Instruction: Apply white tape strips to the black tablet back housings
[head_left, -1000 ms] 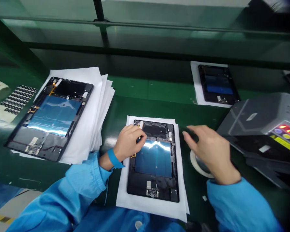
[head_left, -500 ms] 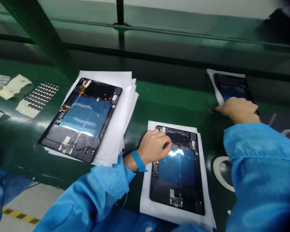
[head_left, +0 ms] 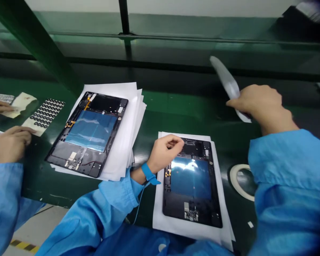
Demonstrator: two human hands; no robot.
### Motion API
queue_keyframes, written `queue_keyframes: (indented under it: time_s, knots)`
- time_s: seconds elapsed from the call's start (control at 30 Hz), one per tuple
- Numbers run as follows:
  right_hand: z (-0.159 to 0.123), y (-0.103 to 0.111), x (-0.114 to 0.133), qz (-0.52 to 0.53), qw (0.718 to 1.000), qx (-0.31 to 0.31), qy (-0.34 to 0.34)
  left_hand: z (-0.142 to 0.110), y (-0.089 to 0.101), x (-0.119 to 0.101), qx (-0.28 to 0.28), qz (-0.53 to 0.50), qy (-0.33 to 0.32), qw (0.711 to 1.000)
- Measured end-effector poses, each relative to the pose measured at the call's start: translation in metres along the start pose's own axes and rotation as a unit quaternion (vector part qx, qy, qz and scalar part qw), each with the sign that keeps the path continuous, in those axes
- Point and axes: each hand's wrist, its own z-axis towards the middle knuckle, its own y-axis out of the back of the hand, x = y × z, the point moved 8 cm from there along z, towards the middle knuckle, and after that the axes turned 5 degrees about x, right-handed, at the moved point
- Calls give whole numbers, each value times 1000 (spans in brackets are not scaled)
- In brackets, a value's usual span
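My right hand (head_left: 264,103) is raised over the far right of the bench, its fingers closed on a thin white sheet (head_left: 228,83) that tilts up to the left. My left hand (head_left: 166,151), with a blue wrist strap (head_left: 150,175), hovers at the upper left corner of an opened tablet (head_left: 194,177). Its fingertips are pinched together; anything between them is too small to make out. That tablet has a shiny blue panel and lies on white sheets (head_left: 161,227). To the left, a second opened tablet (head_left: 89,133) rests on a stack of white sheets (head_left: 132,124).
A roll of tape (head_left: 233,177) lies beside my right sleeve. At the far left, a co-worker's hands (head_left: 12,142) touch a sheet of black ring stickers (head_left: 49,112) and cream backing paper (head_left: 22,103). A green post (head_left: 37,46) slants down to the bench.
My right hand has lifted the white sheet from the far right, and the tablet there is no longer seen under it. My left hand moved slightly up-left. A co-worker's hands have come in at left.
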Motion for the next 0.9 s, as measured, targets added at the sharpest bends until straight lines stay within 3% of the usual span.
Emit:
queue_keyframes:
  time_s: [0.07,0.1,0.2,0.27,0.4,0.47,0.53,0.7,0.83,0.9]
  knots:
    - [-22,4,5,-13,998,51,-46,6,0,6,-3,-137,78,987]
    - [-38,6,14,-17,996,74,-52,7,-4,9,-5,-226,126,966]
    - [-98,18,62,-17,994,107,0,9,-30,7,-5,-434,232,870]
    - [-141,27,94,-21,994,102,43,10,-48,-2,3,-487,251,837]
    - [-215,53,142,-22,975,-15,221,-7,-61,-5,-19,-451,271,850]
    - [-247,62,147,17,945,-65,321,-23,-60,-2,-7,-429,285,857]
    - [-276,63,137,40,923,-90,372,-41,-57,0,39,-424,299,854]
    - [-346,42,116,72,927,-120,347,-80,-53,-7,190,-376,317,850]
    - [-385,34,131,165,931,-123,300,-98,-52,-22,289,-332,284,852]
    - [-391,34,142,179,929,-132,295,-104,-44,-27,303,-306,268,862]
